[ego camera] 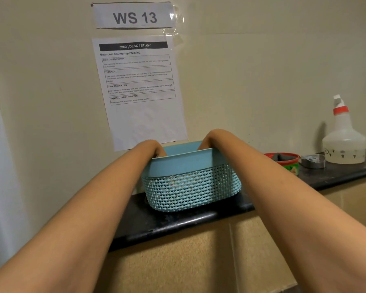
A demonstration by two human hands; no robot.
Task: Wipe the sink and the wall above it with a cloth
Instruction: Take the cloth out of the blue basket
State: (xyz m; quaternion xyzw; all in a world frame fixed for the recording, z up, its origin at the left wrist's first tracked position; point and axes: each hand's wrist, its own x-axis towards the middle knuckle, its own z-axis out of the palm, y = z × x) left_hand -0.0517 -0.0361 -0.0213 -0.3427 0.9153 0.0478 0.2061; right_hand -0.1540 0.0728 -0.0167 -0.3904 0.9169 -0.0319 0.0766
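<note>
Two bare forearms are stretched forward from the lower corners, the left forearm (82,218) from 7 o'clock and the right forearm (294,208) from 5 o'clock, and both are bent down at the wrist over the rim of a light blue woven plastic basket (190,187). The left grip (159,152) is dipped inside the basket at its 10 o'clock side and the right grip (204,145) at its 1 o'clock side; the fingers are hidden by the basket wall, so it cannot be told whether either grip is apart, together or clamped on anything. The basket is set on a black desk (167,225), close to its front edge, and brown cardboard (188,261) is seen below that edge. The cream wall (262,70) rises directly behind the desk and fills the upper view. At 12 o'clock from the basket a printed instruction sheet (144,115) is taped to the wall, with a "WS 13" label (133,15) above it. At 3 o'clock from the basket a red tub (292,163) is stood on the desk with a dark grey wad (282,157), perhaps a cloth, lying in it. Just beyond it a small metal piece (313,161) is placed, and past that a clear spray bottle (343,140) with a red collar.
</note>
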